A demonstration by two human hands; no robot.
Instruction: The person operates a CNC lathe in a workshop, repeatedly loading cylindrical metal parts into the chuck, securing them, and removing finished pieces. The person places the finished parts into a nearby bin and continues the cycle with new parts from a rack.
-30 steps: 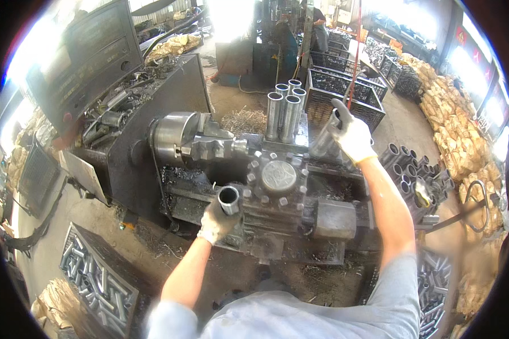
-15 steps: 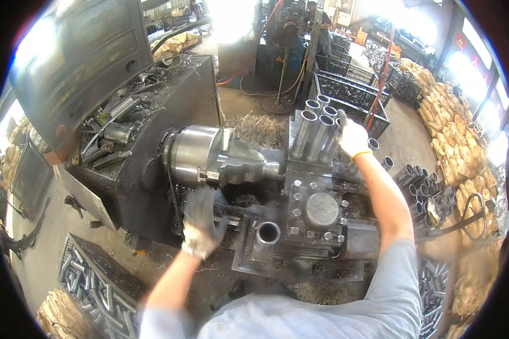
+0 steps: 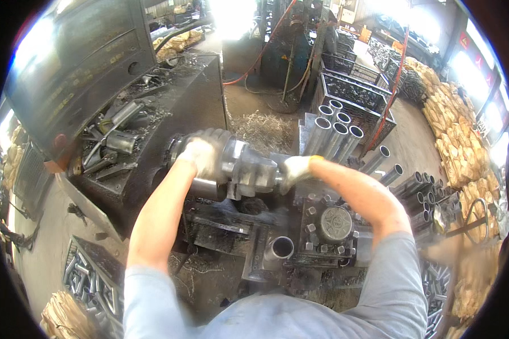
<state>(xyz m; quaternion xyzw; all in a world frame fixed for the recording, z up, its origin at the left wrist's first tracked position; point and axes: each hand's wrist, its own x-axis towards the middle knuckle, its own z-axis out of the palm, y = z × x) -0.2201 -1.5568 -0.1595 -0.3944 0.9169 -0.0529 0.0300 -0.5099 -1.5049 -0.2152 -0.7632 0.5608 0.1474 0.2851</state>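
Both hands are gloved and set on the chuck (image 3: 249, 169) of a lathe, which lies at the picture's centre with its axis running left to right. Left hand (image 3: 205, 153) is curled closed over the chuck's left shoulder, fingers wrapped round the body. Right hand (image 3: 293, 170) is closed against the chuck's right face, at the jaws; what it grips there, if anything, is hidden by the glove and by blur.

Left of the hands, a dark tray (image 3: 131, 148) on the headstock holds loose tools and swarf. Below the chuck sits a short tube (image 3: 281, 247), open end up, just beside the tool post (image 3: 335, 224) with its ring of bolts. Right of the hands, a cluster of upright steel tubes (image 3: 335, 131) stands behind the carriage; more tubes (image 3: 424, 189) lie stacked at the far right, near wire crates (image 3: 361, 90).

The chuck is judged heavy, rigid steel, likely oily and therefore slippery under gloves; its stepped jaws offer edges that could pinch. The broad cylindrical body, where the left hand rests, looks the safest hold. The chuck lies directly between the hands, touching both.
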